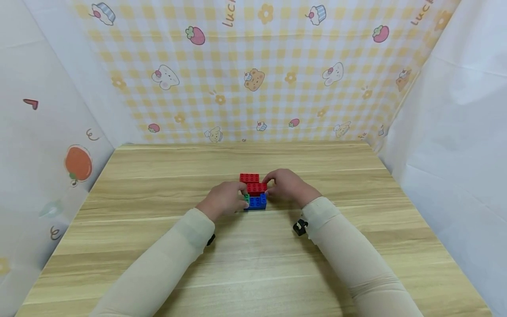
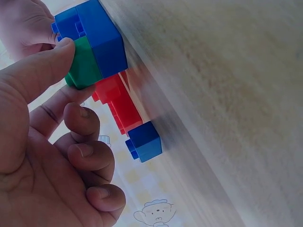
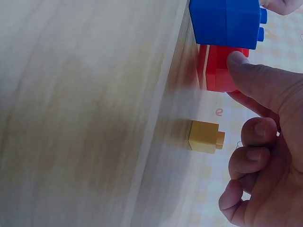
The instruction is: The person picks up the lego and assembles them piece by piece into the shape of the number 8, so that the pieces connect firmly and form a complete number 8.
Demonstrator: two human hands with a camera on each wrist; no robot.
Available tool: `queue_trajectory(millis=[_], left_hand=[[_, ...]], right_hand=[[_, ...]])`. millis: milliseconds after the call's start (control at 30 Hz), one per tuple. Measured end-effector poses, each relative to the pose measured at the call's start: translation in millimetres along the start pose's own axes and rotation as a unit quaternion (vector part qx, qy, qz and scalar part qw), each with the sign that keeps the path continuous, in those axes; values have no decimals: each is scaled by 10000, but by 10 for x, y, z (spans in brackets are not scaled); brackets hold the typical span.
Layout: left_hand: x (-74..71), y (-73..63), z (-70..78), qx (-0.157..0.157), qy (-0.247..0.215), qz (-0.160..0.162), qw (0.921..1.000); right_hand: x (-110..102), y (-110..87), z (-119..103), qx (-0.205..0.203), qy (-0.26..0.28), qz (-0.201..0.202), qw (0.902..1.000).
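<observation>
Near the middle of the table, my left hand (image 1: pixel 225 199) pinches a small green brick (image 2: pixel 86 64) between thumb and index finger. The green brick sits on one end of a long blue brick (image 1: pixel 257 206), and a small blue brick (image 1: pixel 263 198) is on the other end. Just behind them, my right hand (image 1: pixel 288 187) pinches a red brick (image 3: pixel 218 75), thumb on its near side. That index finger is partly hidden behind the brick. Another red brick (image 1: pixel 249 177) lies farther back, partly covered by the nearer one.
A loose small blue brick (image 2: pixel 146 142) shows beyond the red ones in the left wrist view. On the other side stands a small yellow brick (image 3: pixel 203 136). The wooden table (image 1: pixel 253 264) meets a patterned cloth backdrop (image 1: pixel 237 110) behind and white cloth (image 1: pixel 455 132) at the sides.
</observation>
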State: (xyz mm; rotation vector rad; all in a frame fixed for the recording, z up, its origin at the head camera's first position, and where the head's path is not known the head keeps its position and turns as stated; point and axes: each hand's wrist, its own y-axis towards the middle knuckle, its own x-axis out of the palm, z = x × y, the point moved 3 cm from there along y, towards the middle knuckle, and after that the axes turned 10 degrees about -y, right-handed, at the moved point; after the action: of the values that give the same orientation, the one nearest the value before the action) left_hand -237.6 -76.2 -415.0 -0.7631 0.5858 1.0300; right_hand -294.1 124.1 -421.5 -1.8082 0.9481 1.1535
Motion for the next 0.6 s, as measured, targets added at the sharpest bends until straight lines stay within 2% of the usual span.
queue_trajectory(millis=[600], left_hand=[[-3,20,-1,140,43,9,9999]], right_hand=[[-78,-68,25,42,20,166,9999]])
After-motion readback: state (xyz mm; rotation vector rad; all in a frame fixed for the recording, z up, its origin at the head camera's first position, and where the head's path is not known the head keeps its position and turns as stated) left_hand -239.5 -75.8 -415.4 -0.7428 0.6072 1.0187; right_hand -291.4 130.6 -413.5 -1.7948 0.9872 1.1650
